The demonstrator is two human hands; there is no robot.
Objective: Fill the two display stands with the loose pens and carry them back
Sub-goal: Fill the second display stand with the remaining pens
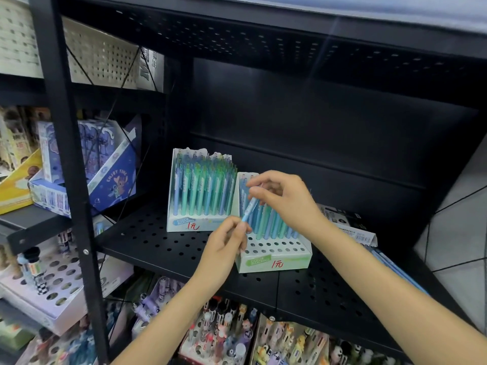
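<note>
A slim light-blue plastic pen (250,208) is held tilted between both hands, just above the front left corner of the nearer white cardboard display stand (274,259). The left hand (226,241) pinches the pen's lower end between thumb and fingertips, its grip clenched on the barrel. The right hand (282,193) grasps the upper end, fingers curled round the top of the pen, and hovers over the rows of blue and green pens already standing in that stand.

The nearer stand sits on the black perforated metal shelf (158,241), angled a little to the right. Its back rows are filled, while the front rows of round holes stand open. A red handwritten price mark shows on its pale green front panel.

The second white cardboard display stand (184,225) stands just beside it to the left and farther back, touching or nearly touching it, and is packed with blue and green pens in every visible row.

To the right of the nearer stand, a few loose blue pens (395,270) lie on the shelf, near a flattened printed cardboard pack (350,227) behind the right forearm.
</note>
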